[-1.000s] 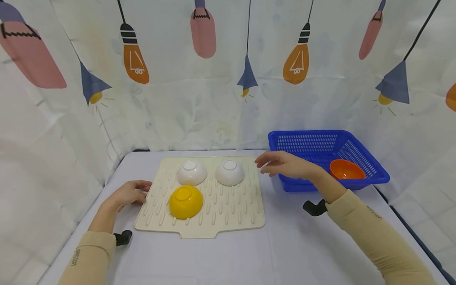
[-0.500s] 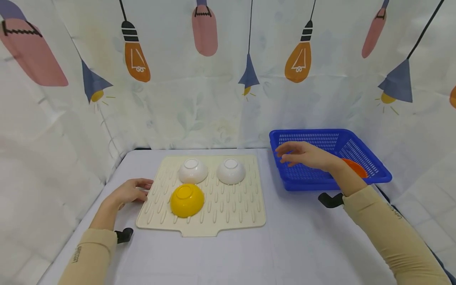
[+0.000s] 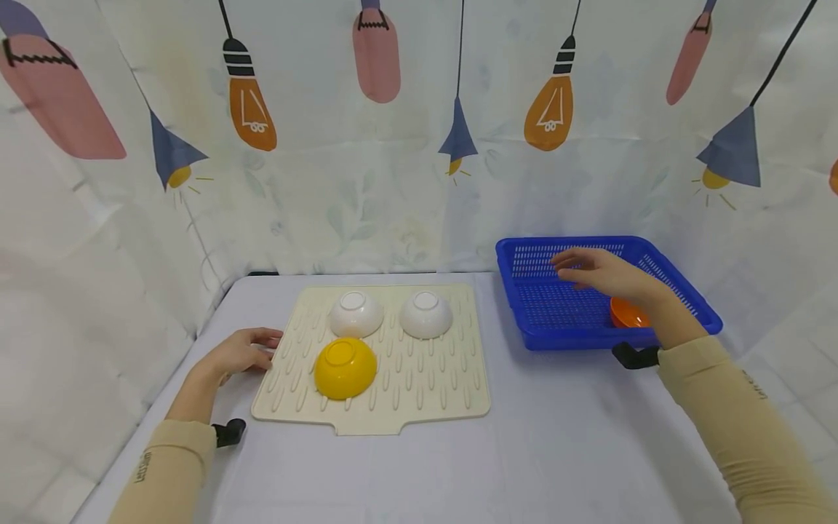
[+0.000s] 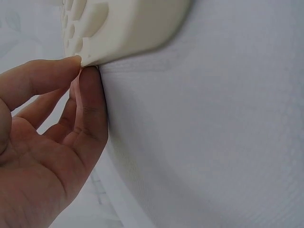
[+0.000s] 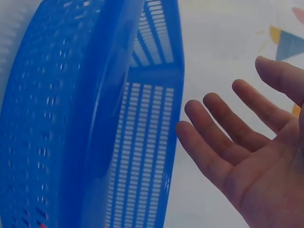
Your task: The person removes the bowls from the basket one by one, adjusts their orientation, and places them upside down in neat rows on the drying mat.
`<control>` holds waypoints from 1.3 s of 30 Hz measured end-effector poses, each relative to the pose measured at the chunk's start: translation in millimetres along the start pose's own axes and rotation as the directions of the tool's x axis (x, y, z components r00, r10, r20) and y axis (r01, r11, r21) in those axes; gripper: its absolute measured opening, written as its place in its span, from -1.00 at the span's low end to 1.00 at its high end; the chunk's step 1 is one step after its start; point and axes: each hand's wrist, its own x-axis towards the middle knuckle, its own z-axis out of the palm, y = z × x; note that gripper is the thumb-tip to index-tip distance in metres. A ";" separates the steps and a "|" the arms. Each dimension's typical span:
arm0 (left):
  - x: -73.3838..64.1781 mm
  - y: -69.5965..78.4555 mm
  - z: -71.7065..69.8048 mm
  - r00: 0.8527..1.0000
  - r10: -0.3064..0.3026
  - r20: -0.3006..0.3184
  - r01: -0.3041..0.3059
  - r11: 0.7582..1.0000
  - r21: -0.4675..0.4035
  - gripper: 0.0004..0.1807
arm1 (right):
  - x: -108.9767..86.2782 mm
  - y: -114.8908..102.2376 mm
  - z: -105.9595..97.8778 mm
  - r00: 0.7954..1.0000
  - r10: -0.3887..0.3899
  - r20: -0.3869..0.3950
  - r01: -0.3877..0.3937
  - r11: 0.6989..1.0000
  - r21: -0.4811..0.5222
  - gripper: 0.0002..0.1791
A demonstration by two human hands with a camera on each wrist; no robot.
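Note:
My left hand (image 3: 238, 353) is at the left edge of a cream ridged drying mat (image 3: 432, 407). In the left wrist view its thumb and fingers pinch the mat's edge (image 4: 142, 28). Upside down on the mat sit two white bowls, the left one (image 3: 356, 316) and the right one (image 3: 426, 316), with a yellow bowl (image 3: 345, 370) in front. Over the blue plastic basket (image 3: 556, 339) hovers my right hand (image 3: 609, 273), fingers spread and holding nothing. An orange bowl (image 3: 627, 314) lies inside the basket, partly covered by the right wrist.
A white cloth (image 3: 458, 473) covers the table. Behind it hangs a white curtain (image 3: 393, 211) printed with lamps and bulbs, close to the basket's back rim. The basket stands at the back right, apart from the mat.
My right hand has moved rightward from beside the mat to above the basket, toward the orange bowl. The left hand stays at the mat's edge, and the bowls stay put.

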 end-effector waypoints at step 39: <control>0.1 4.2 2.9 0.999 -0.036 -0.023 0.037 0.999 0.026 -0.19 | -36.7 83.8 -74.7 0.968 0.238 0.081 -0.239 0.971 0.004 -0.05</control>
